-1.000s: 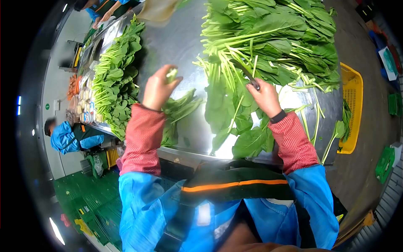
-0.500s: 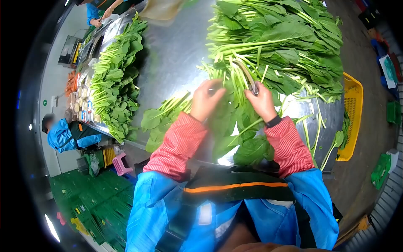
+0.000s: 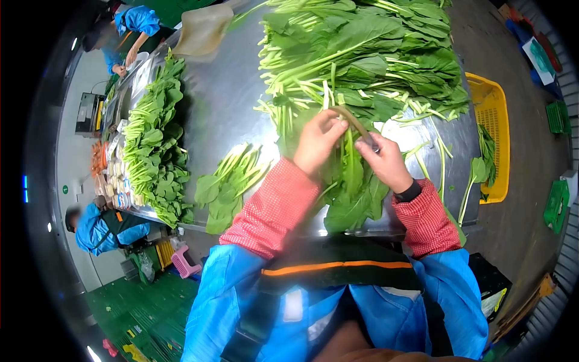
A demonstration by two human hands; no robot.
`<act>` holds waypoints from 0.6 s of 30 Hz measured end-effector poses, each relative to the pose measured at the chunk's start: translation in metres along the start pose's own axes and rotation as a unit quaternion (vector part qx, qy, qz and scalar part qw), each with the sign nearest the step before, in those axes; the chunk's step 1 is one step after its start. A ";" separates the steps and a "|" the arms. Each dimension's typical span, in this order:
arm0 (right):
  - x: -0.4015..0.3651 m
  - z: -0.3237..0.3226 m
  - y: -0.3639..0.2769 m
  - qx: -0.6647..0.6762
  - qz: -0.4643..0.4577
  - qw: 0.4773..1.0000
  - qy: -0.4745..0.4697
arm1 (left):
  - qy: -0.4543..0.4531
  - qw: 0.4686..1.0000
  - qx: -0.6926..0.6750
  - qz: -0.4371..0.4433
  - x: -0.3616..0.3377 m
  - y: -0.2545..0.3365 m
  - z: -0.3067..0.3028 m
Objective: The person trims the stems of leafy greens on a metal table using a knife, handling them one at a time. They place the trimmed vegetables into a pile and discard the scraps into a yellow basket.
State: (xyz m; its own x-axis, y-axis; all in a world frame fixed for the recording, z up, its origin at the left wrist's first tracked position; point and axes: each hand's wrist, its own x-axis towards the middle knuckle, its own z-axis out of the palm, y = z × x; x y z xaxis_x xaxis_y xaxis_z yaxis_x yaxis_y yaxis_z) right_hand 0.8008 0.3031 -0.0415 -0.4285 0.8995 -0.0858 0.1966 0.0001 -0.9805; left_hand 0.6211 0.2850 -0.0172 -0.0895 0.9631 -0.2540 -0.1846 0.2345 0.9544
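Standing by the metal desk (image 3: pixel 223 102). Leafy greens (image 3: pixel 351 169) lie below and between the hands, leaves spread toward the near edge, stems running up to the curved blade (image 3: pixel 357 123).

Right hand (image 3: pixel 389 166): thumb and fingers pinch the blade's near end, wrist low. Left hand (image 3: pixel 316 145): fingers curled, thumb drawn in beside the blade's far end; blur there, so I can't tell if a stem is pinched or if the fingers press together on nothing.

On handling: the left thumb looks too near the metal for comfort. Better to grip the stems a little back from the edge, thumb tucked, and let the right wrist guide short, light strokes. Stem ends want squaring up first; crossed ones would likely catch or tear. Slack leaves should be kept out of the curve.

Around: large pile of greens (image 3: pixel 362 36) beyond the hands, stem ends mostly leftward; small bunch (image 3: pixel 226 181) apart on the left; loose stems (image 3: pixel 443 158) to the right.
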 end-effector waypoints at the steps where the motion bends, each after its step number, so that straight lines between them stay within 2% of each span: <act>1: -0.001 -0.008 -0.006 -0.091 -0.080 0.991 0.055 | 0.004 1.000 0.003 -0.003 -0.004 0.006 0.004; 2: -0.002 -0.018 -0.014 -0.150 -0.103 0.979 0.092 | 0.008 1.000 0.005 -0.006 -0.007 0.011 0.007; 4: -0.003 -0.032 -0.039 -0.296 -0.207 0.921 0.143 | -0.027 0.999 0.016 -0.010 -0.014 0.022 0.011; 5: -0.001 -0.037 -0.044 -0.336 -0.249 0.898 0.140 | -0.042 0.999 0.021 -0.025 -0.020 0.032 0.015; 7: 0.008 -0.045 -0.032 -0.382 -0.250 0.881 0.127 | -0.095 0.994 0.024 -0.041 -0.025 0.040 0.015; 8: 0.012 -0.049 -0.021 -0.404 -0.251 0.871 0.119 | -0.091 0.994 0.026 -0.057 -0.026 0.043 0.015; 9: 0.016 -0.057 0.000 -0.411 -0.222 0.877 0.110 | -0.086 0.993 0.028 -0.073 -0.027 0.046 0.015; 12: 0.014 -0.068 0.015 -0.274 -0.028 0.957 0.089 | -0.092 0.989 -0.013 -0.115 -0.020 0.027 -0.003; 13: 0.013 -0.065 0.010 -0.147 0.020 0.987 0.064 | -0.097 0.988 -0.025 -0.118 -0.020 0.023 -0.005; 14: 0.008 -0.053 0.004 -0.058 -0.014 0.996 0.062 | -0.102 0.987 -0.037 -0.123 -0.021 0.019 -0.006; 16: 0.001 -0.033 -0.029 -0.069 -0.096 0.993 -0.027 | -0.100 0.984 -0.059 -0.138 -0.022 0.016 -0.003; 17: 0.005 -0.033 -0.027 -0.106 -0.108 0.984 -0.098 | -0.102 0.984 -0.062 -0.134 -0.026 0.019 -0.001; 18: 0.011 -0.035 -0.019 -0.164 -0.116 0.978 -0.050 | -0.102 0.984 -0.065 -0.129 -0.029 0.021 -0.002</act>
State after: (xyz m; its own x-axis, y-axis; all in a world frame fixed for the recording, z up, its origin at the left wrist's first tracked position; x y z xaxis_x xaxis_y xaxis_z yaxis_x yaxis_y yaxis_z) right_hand 0.8231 0.3282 -0.0175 -0.5757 0.8116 0.0991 0.3494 0.3538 -0.8676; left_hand 0.6182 0.2623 0.0099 0.1733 0.8832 -0.4358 -0.3007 0.4688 0.8306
